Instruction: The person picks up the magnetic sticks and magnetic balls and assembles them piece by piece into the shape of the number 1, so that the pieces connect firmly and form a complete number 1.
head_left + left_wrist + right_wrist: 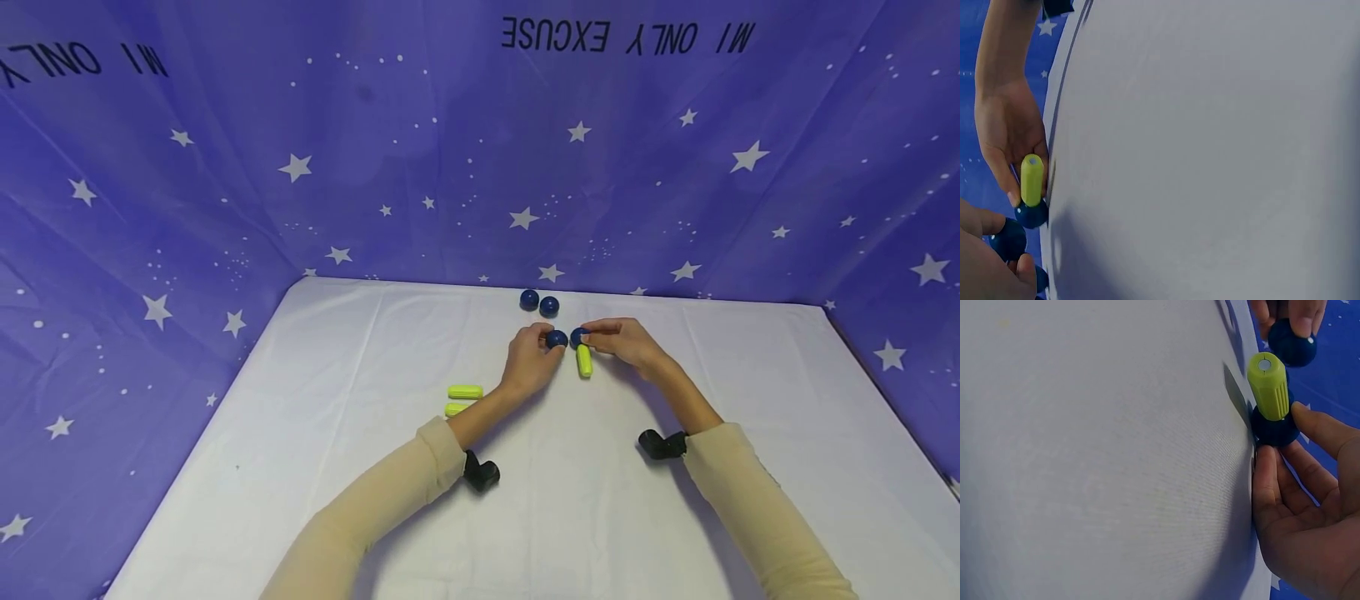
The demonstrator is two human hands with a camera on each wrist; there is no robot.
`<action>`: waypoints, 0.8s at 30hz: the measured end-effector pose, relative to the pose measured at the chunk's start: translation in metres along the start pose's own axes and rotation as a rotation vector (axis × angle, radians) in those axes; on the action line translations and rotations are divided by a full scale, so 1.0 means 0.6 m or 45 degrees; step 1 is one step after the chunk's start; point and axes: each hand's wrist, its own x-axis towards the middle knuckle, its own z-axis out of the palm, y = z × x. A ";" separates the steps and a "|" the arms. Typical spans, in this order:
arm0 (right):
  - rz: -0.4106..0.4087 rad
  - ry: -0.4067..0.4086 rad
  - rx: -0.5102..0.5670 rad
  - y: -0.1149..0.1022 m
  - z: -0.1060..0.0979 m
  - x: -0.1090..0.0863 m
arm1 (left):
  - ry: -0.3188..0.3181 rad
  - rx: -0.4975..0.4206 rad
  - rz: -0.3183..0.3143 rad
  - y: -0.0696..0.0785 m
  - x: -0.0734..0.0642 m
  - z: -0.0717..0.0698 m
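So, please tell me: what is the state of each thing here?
Left grip: pinching a blue ball.
Right grip: pinching another blue ball.
Yellow rod at right grip: one end touching that ball.
Far left blue ball: unheld.
Far right blue ball: unheld, beside it.
Farther loose rod: lying flat.
Nearer loose rod: lying flat, partly hidden by the left forearm.

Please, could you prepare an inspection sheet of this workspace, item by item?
Surface: white cloth, lightly creased.
Job's things: two blue balls beyond the hands; two yellow-green rods beside the left forearm; two held balls; a third rod touching the right-hand ball.
Clutter: nothing seen.
Hands: left hand pinches the left-hand ball; right hand pinches the other.
Cables: nothing seen.
Surroundings: blue-purple curtain with stars and lettering; black devices at both cuffs.
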 end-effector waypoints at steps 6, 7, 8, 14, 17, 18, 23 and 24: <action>-0.003 -0.002 -0.009 0.002 0.000 0.003 | -0.102 -0.082 0.026 0.013 -0.024 -0.006; -0.006 -0.001 -0.009 0.002 0.000 0.003 | -0.122 -0.087 0.026 0.014 -0.029 -0.005; -0.004 0.004 -0.001 0.002 0.000 0.003 | -0.140 -0.087 0.028 0.016 -0.033 -0.005; -0.026 0.004 -0.010 0.002 -0.001 0.000 | -0.224 -0.087 0.050 0.022 -0.056 0.006; -0.030 0.004 -0.009 0.002 -0.001 -0.001 | -0.254 -0.114 0.053 0.025 -0.064 0.012; -0.029 0.005 -0.012 0.001 -0.002 -0.001 | -0.261 -0.117 0.056 0.025 -0.066 0.014; -0.024 0.003 -0.010 0.001 -0.003 -0.002 | -0.289 -0.116 0.067 0.024 -0.070 0.024; -0.025 0.000 -0.012 0.001 -0.003 -0.002 | -0.291 -0.111 0.070 0.023 -0.070 0.026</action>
